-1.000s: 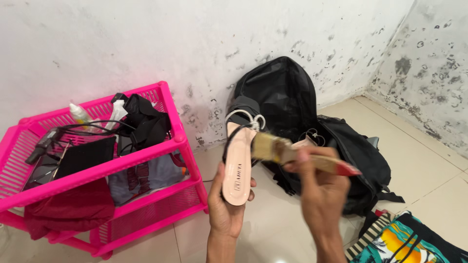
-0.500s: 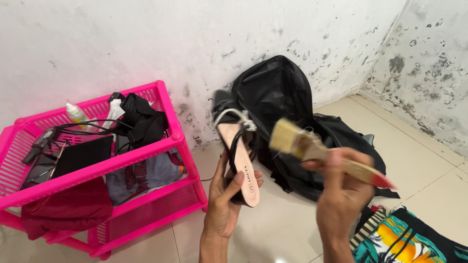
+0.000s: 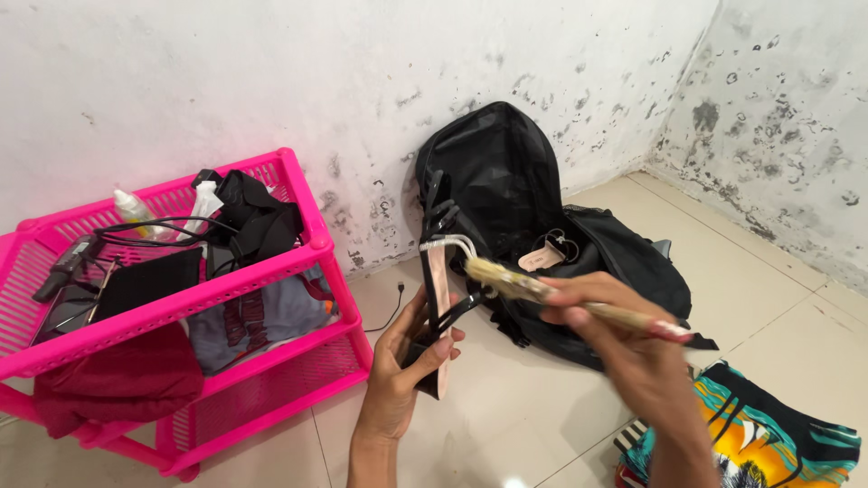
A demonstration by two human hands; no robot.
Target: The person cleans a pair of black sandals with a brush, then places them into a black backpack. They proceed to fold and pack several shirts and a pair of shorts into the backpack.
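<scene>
My left hand (image 3: 402,375) grips a black strappy sandal (image 3: 439,298) with a pale pink insole by its heel end, turned on edge so the insole faces right. My right hand (image 3: 624,339) holds a wooden-handled paintbrush (image 3: 551,294) with a red tip; its pale bristles touch the sandal's straps near the silver band. The right hand is blurred with motion.
A pink plastic shelf rack (image 3: 271,271) stands at the left against the stained white wall, holding black cables, bottles, a dark cloth and clothes. A black backpack (image 3: 533,217) lies against the wall behind the sandal. A colourful patterned cloth (image 3: 768,434) lies on the tiled floor at lower right.
My left hand has rotated the sandal from insole-up to standing on its edge. The brush swung away to the right, then came back against the straps.
</scene>
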